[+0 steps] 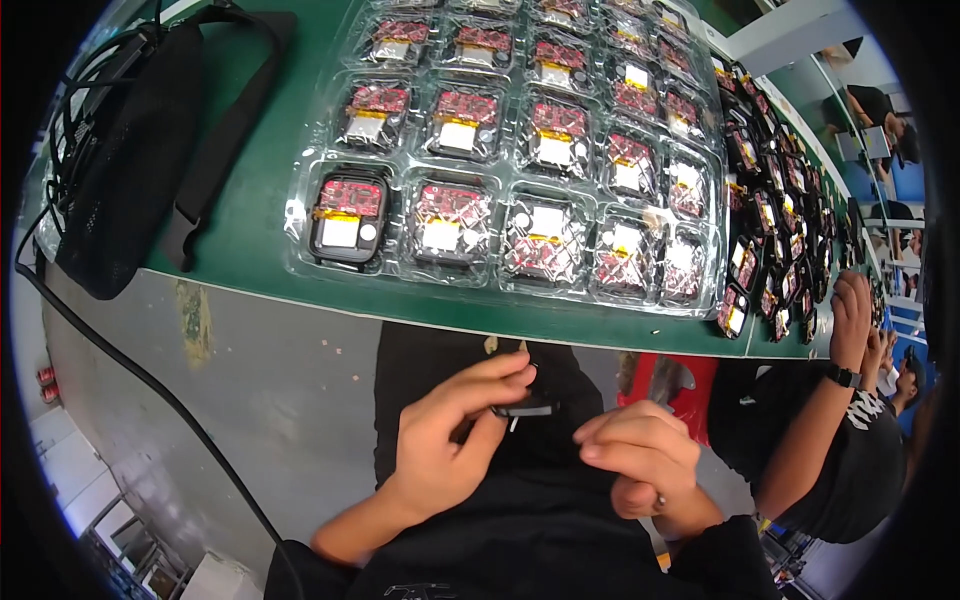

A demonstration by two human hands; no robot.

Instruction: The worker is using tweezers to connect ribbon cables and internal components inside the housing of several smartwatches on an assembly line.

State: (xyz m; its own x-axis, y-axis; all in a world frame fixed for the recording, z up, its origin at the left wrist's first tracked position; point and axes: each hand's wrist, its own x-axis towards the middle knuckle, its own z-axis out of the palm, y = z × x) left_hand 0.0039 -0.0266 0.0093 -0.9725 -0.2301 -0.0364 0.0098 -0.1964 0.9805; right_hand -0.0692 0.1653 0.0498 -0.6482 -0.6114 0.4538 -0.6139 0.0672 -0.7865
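Above my lap, my left hand [455, 430] pinches a thin black part [525, 409] seen edge-on, most likely a watch-like device case; a small white sliver sticks out below it. My right hand [645, 455] is a little to the right, apart from that part. Its fingers are curled together, and whatever they may hold is hidden. On the table ahead lies a clear plastic blister tray [395, 265] with rows of small square electronic units with red boards and white labels. One black-framed unit [348, 218] at its near left corner shows more sharply than the glare-covered others.
Many more black units [775, 230] stand crowded at the table's right. A black mesh bag [130, 170] with cables and a strap lies at the left. A black cable [160, 375] hangs down there. At right, a co-worker's arm [815, 430] reaches to the green table [250, 240].
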